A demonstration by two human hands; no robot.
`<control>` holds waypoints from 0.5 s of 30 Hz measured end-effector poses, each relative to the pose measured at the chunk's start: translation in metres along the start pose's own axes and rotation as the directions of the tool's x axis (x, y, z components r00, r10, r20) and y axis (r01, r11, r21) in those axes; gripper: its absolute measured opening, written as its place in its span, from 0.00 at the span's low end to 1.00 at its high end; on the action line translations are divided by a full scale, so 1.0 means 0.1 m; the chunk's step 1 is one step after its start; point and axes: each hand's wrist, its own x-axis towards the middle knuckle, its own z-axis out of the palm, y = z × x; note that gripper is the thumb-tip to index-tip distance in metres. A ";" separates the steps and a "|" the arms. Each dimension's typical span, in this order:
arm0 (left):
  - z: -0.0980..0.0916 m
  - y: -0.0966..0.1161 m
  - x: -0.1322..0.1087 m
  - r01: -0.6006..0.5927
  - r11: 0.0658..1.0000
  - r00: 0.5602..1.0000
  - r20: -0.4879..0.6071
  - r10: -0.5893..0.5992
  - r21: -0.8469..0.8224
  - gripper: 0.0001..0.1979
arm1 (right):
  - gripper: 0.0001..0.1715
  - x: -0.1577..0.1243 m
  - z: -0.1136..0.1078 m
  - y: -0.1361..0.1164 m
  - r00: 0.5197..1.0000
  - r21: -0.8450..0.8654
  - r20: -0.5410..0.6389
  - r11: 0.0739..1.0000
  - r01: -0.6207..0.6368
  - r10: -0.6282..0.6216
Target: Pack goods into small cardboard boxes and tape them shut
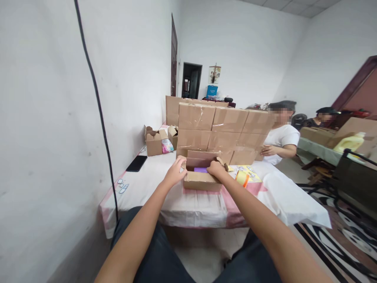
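An open cardboard box (202,183) stands on the table in front of me, its back flap raised. Something purple (200,170) lies inside; its kind I cannot make out. My left hand (176,171) grips the box's left end, thumb and fingers closed on the cardboard. At the right end, my right hand (216,169) has its fingers curled over the edge by a side flap. A roll of tape (242,179), yellow and orange, stands on the table right of the box.
Stacked closed cartons (196,118) form a wall behind the box. A black phone (137,163) lies at the left, near small open boxes (154,146). A person in a white shirt (281,137) is beside the stack. A yellow jug (350,142) stands on another table.
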 end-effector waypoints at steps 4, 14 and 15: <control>0.02 -0.01 -0.04 -0.061 0.995 0.998 0.027 0.063 -0.078 0.34 | 0.13 -0.39 -0.03 0.30 0.940 0.179 -0.242 0.941 0.286 -0.240; 0.14 -0.31 -0.03 -0.114 0.979 0.975 0.170 0.143 -0.170 0.31 | 0.23 -0.41 0.44 1.33 0.797 0.557 -0.578 0.629 0.542 -0.176; 0.13 -0.32 -0.03 -0.123 0.981 0.969 0.197 0.151 -0.150 0.31 | 0.23 -0.36 0.49 1.33 0.791 0.529 -0.562 0.630 0.568 -0.241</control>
